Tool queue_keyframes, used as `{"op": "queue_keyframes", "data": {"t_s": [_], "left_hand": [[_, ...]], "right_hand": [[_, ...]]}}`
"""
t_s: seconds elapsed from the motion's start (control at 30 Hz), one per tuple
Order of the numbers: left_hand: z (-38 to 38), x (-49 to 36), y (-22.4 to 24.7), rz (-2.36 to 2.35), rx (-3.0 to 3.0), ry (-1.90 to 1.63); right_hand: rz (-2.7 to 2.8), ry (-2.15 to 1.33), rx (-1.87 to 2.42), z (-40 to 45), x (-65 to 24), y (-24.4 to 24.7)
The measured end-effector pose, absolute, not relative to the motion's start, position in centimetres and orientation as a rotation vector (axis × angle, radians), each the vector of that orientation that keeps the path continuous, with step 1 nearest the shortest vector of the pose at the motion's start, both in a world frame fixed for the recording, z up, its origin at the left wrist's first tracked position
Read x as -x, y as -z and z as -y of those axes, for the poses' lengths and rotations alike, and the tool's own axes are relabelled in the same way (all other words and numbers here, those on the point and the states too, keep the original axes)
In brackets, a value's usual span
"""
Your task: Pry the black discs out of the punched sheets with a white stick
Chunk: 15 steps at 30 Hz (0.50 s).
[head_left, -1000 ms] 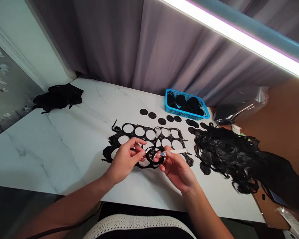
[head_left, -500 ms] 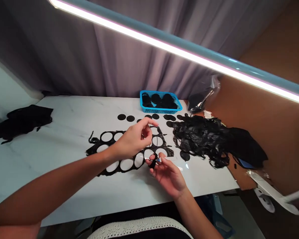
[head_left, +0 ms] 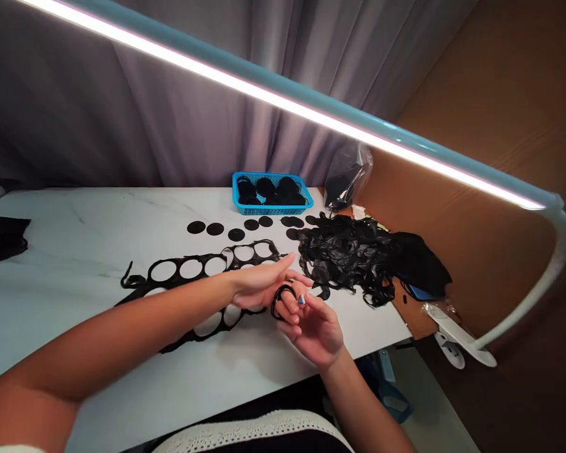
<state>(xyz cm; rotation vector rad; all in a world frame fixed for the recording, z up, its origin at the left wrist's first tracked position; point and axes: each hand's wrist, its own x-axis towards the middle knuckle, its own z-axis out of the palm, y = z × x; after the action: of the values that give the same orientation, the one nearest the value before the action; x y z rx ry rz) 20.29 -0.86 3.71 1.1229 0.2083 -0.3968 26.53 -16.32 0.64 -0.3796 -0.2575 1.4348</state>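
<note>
My right hand [head_left: 318, 330] has its fingers curled around a bunch of thin black loops [head_left: 277, 303], and a small blue and white piece [head_left: 302, 299] shows at its fingertips. Just left of it and touching or nearly touching the loops is my left hand [head_left: 266, 283], its thumb and forefinger stretched out and apart, with nothing seen between them; its other fingers are partly hidden. Beneath my left forearm lies a black sheet with rows of round holes [head_left: 185, 258] on the white table [head_left: 94, 251].
Behind are black discs [head_left: 215, 229] and a blue basket [head_left: 273, 209] holding black pieces. A heap of black scraps [head_left: 349, 251] lies at right, beside a clear bag [head_left: 351, 176]. Black cloth [head_left: 2, 239] is at far left. A lit lamp bar [head_left: 264, 94] crosses above.
The view has turned to the right. My left hand has come down beside my right hand, its pinched fingers now spread. The black loops show more clearly around my right fingers.
</note>
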Motion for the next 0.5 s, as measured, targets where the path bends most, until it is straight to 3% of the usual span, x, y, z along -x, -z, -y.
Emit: {"op": "queue_keyframes", "data": {"t_s": [0.2, 0.5], "left_hand": [[-0.2, -12.0, -2.9, -0.428, -0.884, 0.144], [-2.0, -7.5, -4.0, -0.474, -0.884, -0.026]], "right_hand": [[0.175, -1.555, 0.369, 14.3, -26.2, 0.1], [0.088, -1.63, 0.444, 11.8, -24.3, 0.1]]}}
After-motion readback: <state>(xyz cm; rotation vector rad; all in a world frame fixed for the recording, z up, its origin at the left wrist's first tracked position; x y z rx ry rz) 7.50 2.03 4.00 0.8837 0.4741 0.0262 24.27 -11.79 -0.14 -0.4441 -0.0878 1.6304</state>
